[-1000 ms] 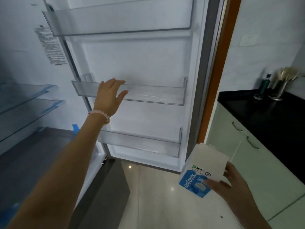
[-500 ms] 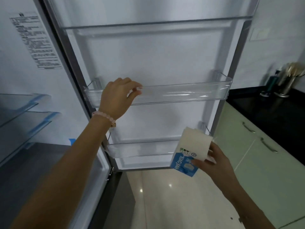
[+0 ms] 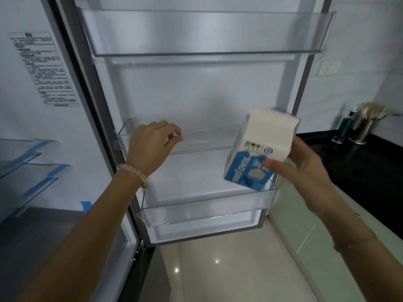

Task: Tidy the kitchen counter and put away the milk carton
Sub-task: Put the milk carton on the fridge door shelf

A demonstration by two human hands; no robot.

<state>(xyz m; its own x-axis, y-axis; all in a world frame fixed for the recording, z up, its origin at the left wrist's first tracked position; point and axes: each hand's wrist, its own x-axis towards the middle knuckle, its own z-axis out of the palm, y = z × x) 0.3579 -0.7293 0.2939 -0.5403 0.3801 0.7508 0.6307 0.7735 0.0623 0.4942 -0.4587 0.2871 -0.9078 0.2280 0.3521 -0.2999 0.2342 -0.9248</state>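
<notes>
Milk carton [image 3: 260, 149] print blurred, unreadable

**Around the open fridge**

Fridge door [image 3: 196, 94] swung wide, white inside. Three clear bins stacked down it: upper bin [image 3: 196, 33] deep and broad, middle bin [image 3: 207, 138] shallow, lower bin [image 3: 207, 205] nearest the floor. Printed label [image 3: 43, 68] stuck to the white inner wall at left, text too small to read. Below it, two glass shelves [image 3: 30, 166] with blue-taped edges, one over the other. Scrap of blue tape [image 3: 86, 204] further down. Glossy pale floor tiles [image 3: 218, 269] with light spots. Pale green cabinet fronts [image 3: 327, 258] at right. Far right, steel utensil holder [image 3: 362, 131] full of utensils, dark bottle [image 3: 345, 129] just beside it. White wall switch [image 3: 329, 68] above.
</notes>
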